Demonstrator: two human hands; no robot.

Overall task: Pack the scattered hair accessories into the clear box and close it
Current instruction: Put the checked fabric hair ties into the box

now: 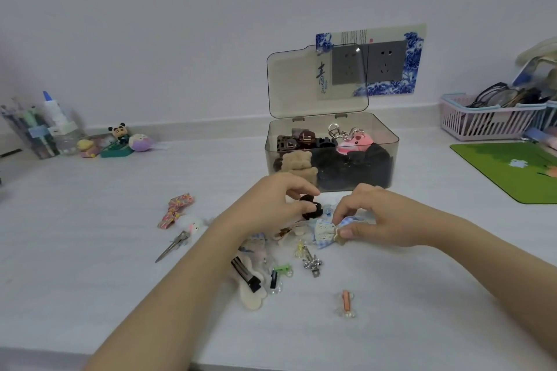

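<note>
The clear box (331, 182) stands open at the back middle of the table, its lid (316, 81) upright; inside lie dark claw clips, a beige bear clip, black fabric and a pink plush. Just in front of it my left hand (271, 205) is shut on a small black hair clip (312, 209). My right hand (373, 220) pinches a blue checked lace bow (324, 233) lying on the table. Scattered below are a floral bow (176, 209), a white fluffy clip (193, 226), a long cream clip (248, 280), a silver clip (312, 263), a green clip (281, 268) and an orange clip (346, 303).
At the left back stand a pen holder (33, 132), a bottle and small toy figures (120, 141). A pink basket (491, 122) with glasses and a green mat (512, 169) sit at the right. The table's front edge runs along the bottom.
</note>
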